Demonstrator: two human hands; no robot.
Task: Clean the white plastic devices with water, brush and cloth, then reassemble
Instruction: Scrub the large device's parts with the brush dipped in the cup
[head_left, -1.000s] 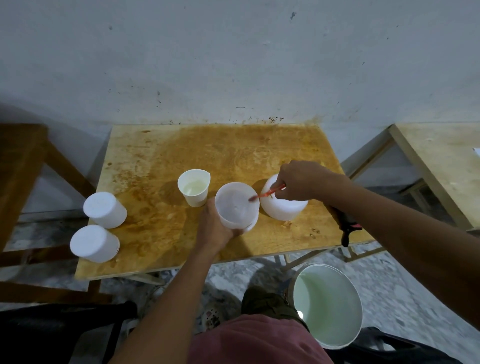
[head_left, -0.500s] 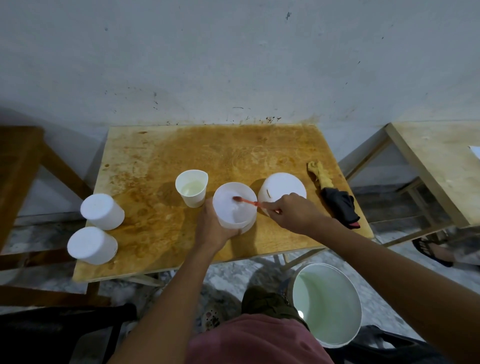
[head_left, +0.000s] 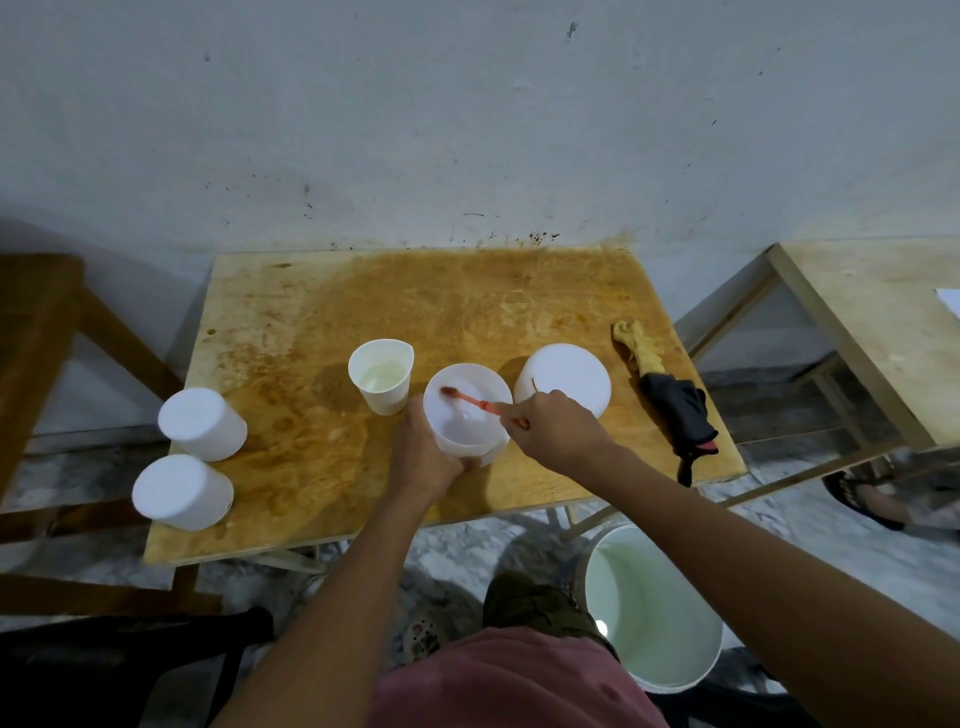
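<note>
Indoors, stained table (head_left: 311, 322), grey wall (head_left: 467, 130), left hand (head_left: 423, 452) gripping device (head_left: 462, 421), right hand (head_left: 558, 428) pinching brush (head_left: 467, 399).

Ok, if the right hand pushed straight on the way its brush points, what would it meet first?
The right hand would likely meet the rim of the white device that the left hand holds; the brush reaches into it. The paper cup lies beyond.

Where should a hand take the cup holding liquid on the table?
Take the cup by its side wall, fingers wrapping from its left: it stands upright, open-topped, liquid inside, and the left hand and white device crowd its right.
</note>
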